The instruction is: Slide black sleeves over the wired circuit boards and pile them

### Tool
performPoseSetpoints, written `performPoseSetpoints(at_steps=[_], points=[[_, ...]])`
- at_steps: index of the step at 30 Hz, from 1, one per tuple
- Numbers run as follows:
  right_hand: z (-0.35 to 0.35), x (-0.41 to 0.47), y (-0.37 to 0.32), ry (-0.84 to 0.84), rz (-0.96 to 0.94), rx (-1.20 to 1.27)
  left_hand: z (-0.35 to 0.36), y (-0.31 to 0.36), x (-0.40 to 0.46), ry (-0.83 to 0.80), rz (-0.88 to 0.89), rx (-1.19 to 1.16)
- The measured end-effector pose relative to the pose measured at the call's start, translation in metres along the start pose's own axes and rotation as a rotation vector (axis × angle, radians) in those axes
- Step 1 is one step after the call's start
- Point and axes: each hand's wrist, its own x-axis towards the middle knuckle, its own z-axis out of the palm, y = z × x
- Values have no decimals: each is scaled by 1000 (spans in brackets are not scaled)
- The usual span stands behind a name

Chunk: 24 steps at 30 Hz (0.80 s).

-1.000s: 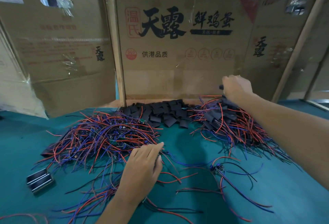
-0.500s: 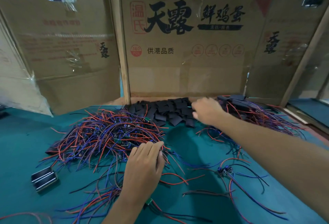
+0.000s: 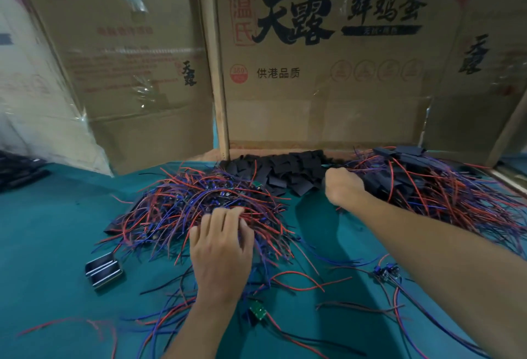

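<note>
A tangle of red and blue wired circuit boards (image 3: 196, 204) lies on the green table, left of centre. My left hand (image 3: 221, 247) rests on its near edge with fingers reaching into the wires. Behind it spreads a heap of loose black sleeves (image 3: 285, 170). My right hand (image 3: 343, 187) is curled at the right edge of that heap; what its fingers hold is hidden. To the right sits the pile of sleeved boards (image 3: 422, 184) with wires fanning out. A bare green board (image 3: 258, 310) lies near my left wrist.
Cardboard boxes (image 3: 322, 79) wall off the back of the table. A small black and silver object (image 3: 104, 270) lies at the left. Loose wires (image 3: 299, 281) and a small wired board (image 3: 386, 270) are scattered across the near green cloth (image 3: 57, 230).
My right hand has swung left from the sleeved pile to the black sleeve heap. My left hand has crept slightly forward into the wire tangle. The camera has tilted.
</note>
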Motion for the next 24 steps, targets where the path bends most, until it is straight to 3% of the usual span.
performPoseSetpoints(at_steps=[2, 4, 6, 9, 14, 19, 21, 24], points=[[-18, -19, -8, 78, -17, 83, -2, -12, 4, -42, -114, 56], [-34, -49, -11, 122, -62, 338, -4, -16, 7, -80, -134, 14], [-40, -89, -14, 137, -167, 629, -6, -8, 5, -116, -6, -124], [-28, -154, -17, 124, -199, 857, -10, 22, -5, -183, 292, -273], [-7, -207, -3, -197, -37, 1514, -19, 44, -14, -254, 396, -353], [-6, -209, 23, -599, -78, 1938, -29, 53, -14, -278, 430, -461], [-5, -206, 25, -639, -46, 2029, -31, 53, -9, -290, 437, -481], [-2, -202, 24, -578, 33, 2120, -22, 41, 18, -386, 299, -535]])
